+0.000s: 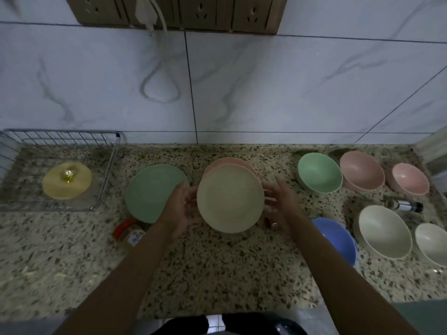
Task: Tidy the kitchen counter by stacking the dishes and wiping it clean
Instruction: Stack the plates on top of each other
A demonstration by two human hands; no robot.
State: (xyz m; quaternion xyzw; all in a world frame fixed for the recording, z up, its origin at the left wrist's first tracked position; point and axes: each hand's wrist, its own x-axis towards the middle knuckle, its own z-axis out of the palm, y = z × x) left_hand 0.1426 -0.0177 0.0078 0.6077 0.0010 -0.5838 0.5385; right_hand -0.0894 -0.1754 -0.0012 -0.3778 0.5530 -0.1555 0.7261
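Centre of frame: the cream plate (229,201) sat over the pink plate (232,163), of which only the upper rim showed. Whether the two touched, you could not tell from this angle.

Your left grip (180,209) was curled round the cream plate's left rim. Your right grip (278,204) stood with fingers spread and straight at the right rim. Blur hid whether it made contact.

The green plate (152,192) lay flat just to the left on the speckled counter (217,274). The bowls, among them a green bowl (319,172) and a blue bowl (338,240), stood unstacked at right of frame.

Handling, as judged:
- The plate looked matte, stiff and light, so probably not slippery when dry.
- The material was uncertain, so it was best treated as breakable.
- The best hold looked to be the opposite rims, fingers under the lip.
- It needed to be kept level so it nested squarely on the pink plate.
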